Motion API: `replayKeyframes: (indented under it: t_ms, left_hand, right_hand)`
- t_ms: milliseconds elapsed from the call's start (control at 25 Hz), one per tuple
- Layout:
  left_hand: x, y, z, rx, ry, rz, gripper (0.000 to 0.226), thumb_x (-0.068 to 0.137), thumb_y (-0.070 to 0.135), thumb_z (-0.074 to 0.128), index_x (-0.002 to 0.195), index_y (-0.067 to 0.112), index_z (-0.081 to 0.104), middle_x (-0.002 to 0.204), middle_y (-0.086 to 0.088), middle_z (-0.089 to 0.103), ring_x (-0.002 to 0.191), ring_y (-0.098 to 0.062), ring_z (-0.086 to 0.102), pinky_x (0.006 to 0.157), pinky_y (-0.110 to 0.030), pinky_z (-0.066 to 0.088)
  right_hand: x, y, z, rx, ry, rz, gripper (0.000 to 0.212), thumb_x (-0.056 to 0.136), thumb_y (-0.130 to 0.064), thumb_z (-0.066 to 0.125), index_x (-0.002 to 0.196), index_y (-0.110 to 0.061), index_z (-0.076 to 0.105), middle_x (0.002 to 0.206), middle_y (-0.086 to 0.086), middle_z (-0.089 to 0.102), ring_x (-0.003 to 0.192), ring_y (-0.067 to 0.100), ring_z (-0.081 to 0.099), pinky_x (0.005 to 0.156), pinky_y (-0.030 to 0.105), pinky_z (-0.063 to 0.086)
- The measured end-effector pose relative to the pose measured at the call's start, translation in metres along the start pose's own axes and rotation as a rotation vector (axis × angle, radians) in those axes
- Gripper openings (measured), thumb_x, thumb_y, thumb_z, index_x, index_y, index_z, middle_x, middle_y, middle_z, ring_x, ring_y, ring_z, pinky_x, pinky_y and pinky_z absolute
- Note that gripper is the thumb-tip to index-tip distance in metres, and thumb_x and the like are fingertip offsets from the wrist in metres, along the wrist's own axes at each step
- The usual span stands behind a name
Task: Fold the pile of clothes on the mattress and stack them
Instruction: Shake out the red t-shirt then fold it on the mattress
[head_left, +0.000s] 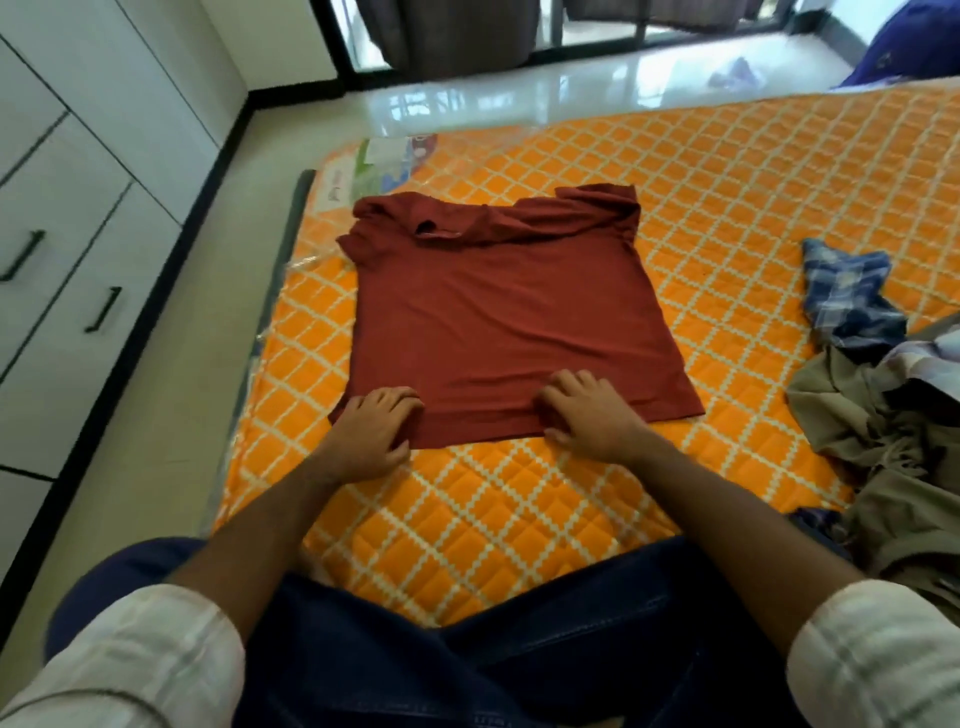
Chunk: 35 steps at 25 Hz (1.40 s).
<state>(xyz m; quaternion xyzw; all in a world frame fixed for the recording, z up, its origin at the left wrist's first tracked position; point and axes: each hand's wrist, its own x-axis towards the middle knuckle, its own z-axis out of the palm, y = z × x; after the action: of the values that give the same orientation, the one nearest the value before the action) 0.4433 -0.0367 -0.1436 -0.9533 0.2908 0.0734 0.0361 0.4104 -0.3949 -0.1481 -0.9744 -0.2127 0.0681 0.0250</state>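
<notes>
Hands (483, 421) on red shirt (504, 312) hem | unfolded pile (883, 415) right | mattress (753, 182)

Red shirt (498, 317) flat on orange mattress (727, 208); left hand (371, 434), right hand (592, 415) grip near hem.

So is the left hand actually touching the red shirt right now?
Touching. The head view shows the left hand with its fingers curled onto the near left hem corner of the red shirt, fabric bunched beneath them, no gap visible.

A home bedroom: an orange quilted mattress (727, 171) (laid on glossy floor tiles (519, 98)) beside white wardrobe drawers (62, 218).
</notes>
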Motion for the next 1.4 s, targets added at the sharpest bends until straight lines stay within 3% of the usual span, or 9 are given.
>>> replayKeyframes:
  t_ms: [200, 360, 520, 560, 720, 920, 1120, 1240, 1400]
  left_hand:
    - [-0.024, -0.022, -0.019, 0.379, -0.172, -0.116, 0.060, 0.087, 0.030, 0.056, 0.144, 0.016, 0.040, 0.139, -0.009, 0.046, 0.119, -0.033, 0.050, 0.092, -0.046, 0.042]
    - [-0.025, -0.031, -0.034, 0.402, -0.238, -0.134, 0.035, 0.096, 0.021, 0.049, 0.130, 0.020, 0.044, 0.122, -0.004, 0.056, 0.107, -0.027, 0.060, 0.098, -0.045, 0.038]
    - [-0.031, -0.036, -0.040, 0.388, -0.560, -0.218, 0.040, 0.094, 0.051, 0.041, 0.115, 0.022, 0.060, 0.110, -0.001, 0.067, 0.101, -0.025, 0.065, 0.101, -0.047, 0.039]
    - [-0.033, -0.035, -0.042, 0.408, -0.552, -0.191, 0.047, 0.094, 0.058, 0.038, 0.111, 0.022, 0.063, 0.107, -0.001, 0.067, 0.099, -0.024, 0.065, 0.099, -0.045, 0.040]
    - [-0.029, -0.014, -0.039, 0.441, -0.109, 0.148, 0.057, 0.092, 0.063, 0.048, 0.126, 0.018, 0.051, 0.116, -0.004, 0.057, 0.099, -0.026, 0.060, 0.082, -0.042, 0.045]
    - [0.000, 0.024, -0.018, 0.522, -0.072, 0.249, 0.039, 0.099, 0.027, 0.042, 0.136, 0.013, 0.042, 0.121, -0.010, 0.054, 0.090, -0.031, 0.060, 0.073, -0.044, 0.049]
    - [0.014, 0.057, -0.002, 0.453, 0.079, 0.261, 0.021, 0.090, 0.013, 0.060, 0.109, 0.014, 0.053, 0.092, -0.005, 0.057, 0.069, -0.026, 0.058, 0.051, -0.035, 0.044]
    - [0.025, 0.066, -0.011, 0.314, -0.127, 0.172, 0.026, 0.097, 0.013, 0.048, 0.123, 0.017, 0.047, 0.109, -0.006, 0.053, 0.089, -0.028, 0.060, 0.052, -0.037, 0.048]
    - [0.036, 0.062, -0.031, 0.221, -0.464, 0.345, 0.037, 0.096, 0.026, 0.053, 0.133, 0.021, 0.049, 0.125, -0.004, 0.057, 0.109, -0.025, 0.061, 0.081, -0.038, 0.050]
  right_hand:
    - [0.013, -0.053, -0.007, -0.154, -0.046, -0.067, 0.053, 0.076, -0.030, 0.066, 0.126, -0.021, 0.053, 0.127, 0.007, 0.053, 0.107, 0.031, 0.054, 0.076, 0.045, 0.046]
    - [0.004, -0.037, -0.009, -0.241, -0.067, 0.107, 0.045, 0.086, -0.018, 0.057, 0.130, -0.021, 0.046, 0.128, 0.005, 0.054, 0.108, 0.030, 0.055, 0.077, 0.045, 0.047]
    - [-0.008, -0.008, -0.003, -0.189, -0.143, 0.205, 0.045, 0.095, -0.023, 0.050, 0.139, -0.021, 0.041, 0.132, 0.003, 0.048, 0.118, 0.028, 0.049, 0.089, 0.044, 0.045]
    - [-0.009, -0.006, -0.003, -0.199, -0.144, 0.201, 0.046, 0.094, -0.023, 0.051, 0.139, -0.020, 0.041, 0.133, 0.004, 0.048, 0.118, 0.028, 0.049, 0.089, 0.044, 0.044]
    - [-0.012, -0.003, -0.001, -0.282, -0.129, 0.224, 0.044, 0.090, -0.025, 0.055, 0.133, -0.019, 0.047, 0.125, 0.005, 0.052, 0.109, 0.028, 0.052, 0.082, 0.044, 0.046]
    - [-0.029, 0.020, 0.004, -0.323, -0.059, 0.334, 0.034, 0.093, -0.019, 0.052, 0.126, -0.017, 0.056, 0.112, 0.006, 0.057, 0.098, 0.031, 0.057, 0.075, 0.046, 0.047]
    - [-0.033, 0.038, 0.005, -0.239, -0.071, 0.294, 0.036, 0.100, -0.022, 0.041, 0.135, -0.017, 0.047, 0.126, 0.010, 0.049, 0.106, 0.033, 0.053, 0.078, 0.048, 0.050]
    - [-0.036, 0.052, 0.000, -0.192, -0.183, 0.205, 0.043, 0.102, -0.020, 0.040, 0.144, -0.017, 0.038, 0.133, 0.012, 0.044, 0.113, 0.035, 0.050, 0.084, 0.049, 0.049]
    - [-0.050, 0.051, -0.004, -0.084, -0.300, 0.026, 0.041, 0.098, -0.021, 0.050, 0.138, -0.016, 0.043, 0.127, 0.010, 0.048, 0.111, 0.031, 0.052, 0.085, 0.044, 0.050]
